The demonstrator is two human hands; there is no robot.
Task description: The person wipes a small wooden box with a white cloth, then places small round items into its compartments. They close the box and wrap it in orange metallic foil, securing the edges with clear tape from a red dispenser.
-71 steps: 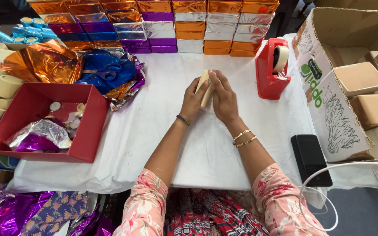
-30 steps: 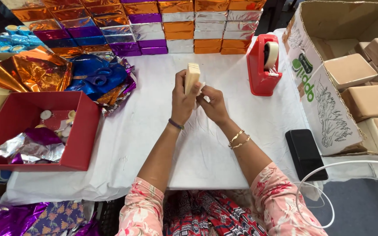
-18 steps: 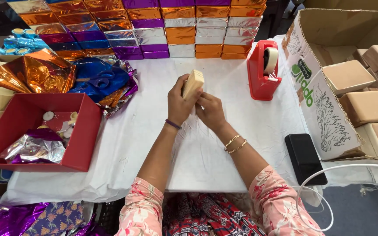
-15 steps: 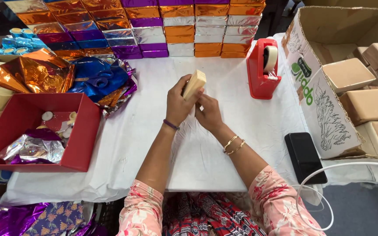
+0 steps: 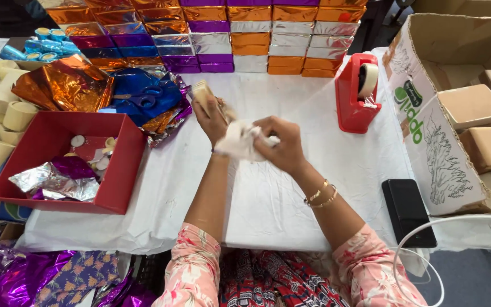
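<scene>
Foil-wrapped boxes; cardboard carton right

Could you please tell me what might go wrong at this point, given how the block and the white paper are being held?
The left hand holds the small beige block above the white table covering, so it might slip and drop. The right hand bunches crumpled white paper, which could tear. The open red tray of foil scraps sits near the left elbow and might get knocked.

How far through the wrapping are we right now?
Done: rows of foil-wrapped boxes stacked at the table's far edge. In hand: the left hand holds a tan bar, while the right hand grips crumpled white paper. Left: plain tan blocks in the cardboard carton.
</scene>
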